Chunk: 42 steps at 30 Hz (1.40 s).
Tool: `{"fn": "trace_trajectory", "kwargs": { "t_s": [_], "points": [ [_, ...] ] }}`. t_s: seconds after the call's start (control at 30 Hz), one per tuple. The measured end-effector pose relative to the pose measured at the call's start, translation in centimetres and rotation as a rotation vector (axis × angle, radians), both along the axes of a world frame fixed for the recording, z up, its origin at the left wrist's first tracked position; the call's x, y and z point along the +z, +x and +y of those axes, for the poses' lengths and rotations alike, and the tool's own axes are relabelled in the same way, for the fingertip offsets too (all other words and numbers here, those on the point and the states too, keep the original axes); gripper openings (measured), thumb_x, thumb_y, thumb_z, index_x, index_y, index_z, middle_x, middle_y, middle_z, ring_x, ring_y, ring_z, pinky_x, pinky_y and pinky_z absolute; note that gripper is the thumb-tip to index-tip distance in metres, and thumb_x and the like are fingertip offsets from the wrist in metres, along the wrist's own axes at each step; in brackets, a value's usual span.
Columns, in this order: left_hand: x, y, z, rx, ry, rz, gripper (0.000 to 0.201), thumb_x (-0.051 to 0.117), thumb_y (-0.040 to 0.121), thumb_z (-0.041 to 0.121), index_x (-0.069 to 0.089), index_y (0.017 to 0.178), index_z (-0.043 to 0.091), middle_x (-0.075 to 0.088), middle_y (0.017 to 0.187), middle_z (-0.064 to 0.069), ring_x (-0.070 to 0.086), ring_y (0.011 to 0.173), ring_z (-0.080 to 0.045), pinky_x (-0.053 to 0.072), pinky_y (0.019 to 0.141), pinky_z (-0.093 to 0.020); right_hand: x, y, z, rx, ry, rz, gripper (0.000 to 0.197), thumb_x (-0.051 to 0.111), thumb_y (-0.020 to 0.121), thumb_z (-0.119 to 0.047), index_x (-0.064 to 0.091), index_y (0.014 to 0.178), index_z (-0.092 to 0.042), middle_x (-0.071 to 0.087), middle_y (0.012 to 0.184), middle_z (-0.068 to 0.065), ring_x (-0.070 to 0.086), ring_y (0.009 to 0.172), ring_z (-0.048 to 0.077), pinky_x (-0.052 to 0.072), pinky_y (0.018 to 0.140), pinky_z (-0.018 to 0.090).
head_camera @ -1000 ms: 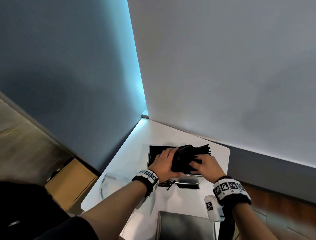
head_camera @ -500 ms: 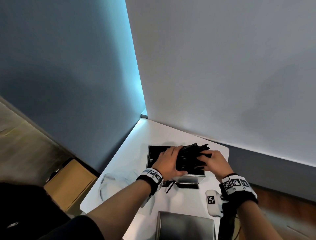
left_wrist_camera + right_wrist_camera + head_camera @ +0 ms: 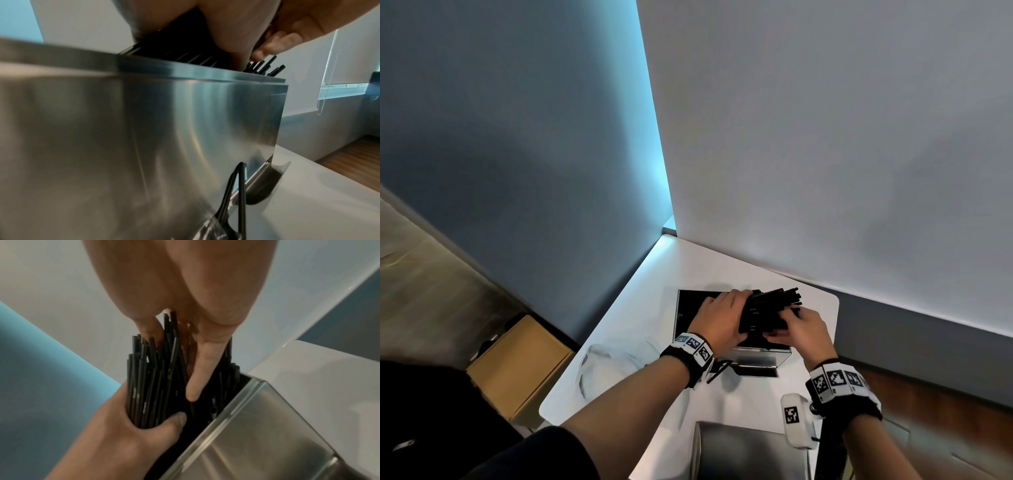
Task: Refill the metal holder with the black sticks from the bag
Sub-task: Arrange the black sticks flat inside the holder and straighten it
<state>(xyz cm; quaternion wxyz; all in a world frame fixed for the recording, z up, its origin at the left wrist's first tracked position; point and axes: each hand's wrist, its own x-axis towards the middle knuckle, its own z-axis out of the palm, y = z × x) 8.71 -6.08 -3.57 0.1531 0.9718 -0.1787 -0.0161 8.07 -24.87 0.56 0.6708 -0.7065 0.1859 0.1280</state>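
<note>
Your left hand (image 3: 717, 317) wraps thumb and fingers around a thick bundle of black sticks (image 3: 768, 313), gripping it at its near end over the open top of the metal holder (image 3: 760, 356). Your right hand (image 3: 803, 329) meets the bundle's other side, fingers (image 3: 197, 369) straight and slightly spread, pressing against the sticks. The sticks are thin, dark and uneven at their tips, lying partly inside the holder on the white table (image 3: 688, 263). A clear plastic bag (image 3: 613, 363) lies left of the holder.
</note>
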Motion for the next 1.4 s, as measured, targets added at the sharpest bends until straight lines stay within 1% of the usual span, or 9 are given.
{"fn": "trace_trajectory", "kwargs": {
  "t_s": [0.17, 0.27, 0.47, 0.6, 0.73, 1.0, 1.13, 1.27, 1.4],
  "points": [
    [0.0, -0.3, 0.2, -0.029, 0.026, 0.032, 0.088, 0.075, 0.079, 0.038, 0.028, 0.152, 0.022, 0.049, 0.141, -0.004, 0.048, 0.127, -0.027, 0.043, 0.101, -0.046, -1.2, -0.9, -0.7, -0.062, -0.156, -0.105, 0.021, 0.053, 0.096, -0.024, 0.071, 0.090, -0.014, 0.073, 0.087, 0.011, 0.073, 0.071, 0.027, 0.061, 0.074, 0.048],
    [-0.4, -0.7, 0.5, -0.033, 0.036, 0.079, 0.090, 0.074, 0.079, 0.037, 0.024, 0.153, 0.024, 0.047, 0.138, -0.004, 0.046, 0.126, -0.028, 0.043, 0.101, -0.048, -1.7, -1.6, -0.7, -0.107, -0.264, -0.211, 0.022, 0.048, 0.098, -0.028, 0.068, 0.092, -0.022, 0.071, 0.089, 0.003, 0.070, 0.081, 0.020, 0.060, 0.077, 0.045],
    [-0.4, -0.6, 1.0, -0.092, -0.020, 0.122, 0.082, 0.072, 0.078, 0.035, 0.032, 0.150, 0.029, 0.045, 0.129, -0.004, 0.045, 0.119, -0.026, 0.045, 0.094, -0.046, -1.6, -3.2, 0.7, -0.002, -0.614, -0.427, 0.038, 0.044, 0.102, -0.028, 0.053, 0.134, -0.009, 0.050, 0.131, 0.003, 0.050, 0.117, 0.018, 0.038, 0.102, 0.029],
    [-1.2, -1.1, 1.9, -0.107, -0.070, 0.139, 0.073, 0.067, 0.082, 0.048, 0.036, 0.147, 0.032, 0.045, 0.124, 0.000, 0.046, 0.113, -0.022, 0.048, 0.093, -0.043, -2.4, -3.7, 1.4, 0.118, -0.711, -0.504, 0.055, 0.034, 0.101, -0.042, 0.044, 0.143, -0.009, 0.039, 0.145, 0.003, 0.037, 0.133, 0.016, 0.026, 0.112, 0.026],
    [-1.8, -1.6, 2.6, -0.064, -0.053, 0.159, 0.075, 0.063, 0.083, 0.062, 0.041, 0.143, 0.023, 0.045, 0.127, -0.001, 0.046, 0.116, -0.021, 0.049, 0.094, -0.048, -3.6, -4.4, 2.7, 0.270, -0.649, -0.447, 0.061, 0.028, 0.101, -0.048, 0.035, 0.150, -0.012, 0.032, 0.155, 0.002, 0.028, 0.142, 0.012, 0.019, 0.116, 0.023],
    [-1.8, -1.6, 3.2, 0.000, 0.058, 0.188, 0.090, 0.063, 0.074, 0.077, 0.039, 0.142, 0.024, 0.045, 0.130, 0.000, 0.045, 0.119, -0.022, 0.049, 0.094, -0.047, -2.6, -3.9, 2.3, 0.238, -0.634, -0.506, 0.055, 0.032, 0.103, -0.044, 0.038, 0.148, -0.013, 0.034, 0.154, 0.000, 0.031, 0.141, 0.011, 0.027, 0.119, 0.034],
    [-2.2, -1.9, 3.2, 0.046, -0.011, 0.140, 0.094, 0.062, 0.068, 0.082, 0.039, 0.141, 0.026, 0.041, 0.128, 0.005, 0.041, 0.119, -0.018, 0.047, 0.095, -0.045, -2.9, -4.0, 2.4, 0.375, -0.644, -0.474, 0.054, 0.041, 0.102, -0.039, 0.035, 0.149, -0.014, 0.031, 0.155, -0.002, 0.031, 0.141, 0.010, 0.026, 0.117, 0.029],
    [-2.2, -2.1, 3.4, 0.057, -0.082, 0.084, 0.094, 0.065, 0.067, 0.078, 0.039, 0.141, 0.027, 0.040, 0.131, 0.007, 0.040, 0.120, -0.017, 0.042, 0.101, -0.041, -1.5, -3.3, 1.9, 0.249, -0.695, -0.612, 0.036, 0.051, 0.098, -0.024, 0.051, 0.133, -0.014, 0.049, 0.134, -0.001, 0.052, 0.118, 0.017, 0.043, 0.101, 0.032],
    [-2.1, -2.3, 3.3, 0.063, -0.098, 0.083, 0.093, 0.065, 0.067, 0.077, 0.040, 0.141, 0.026, 0.041, 0.132, 0.006, 0.040, 0.121, -0.017, 0.040, 0.103, -0.040, 0.4, -0.6, 2.4, 0.193, -0.795, -0.649, 0.024, 0.056, 0.092, -0.014, 0.061, 0.115, -0.011, 0.055, 0.116, 0.003, 0.058, 0.102, 0.023, 0.049, 0.090, 0.039]
  ]
}}
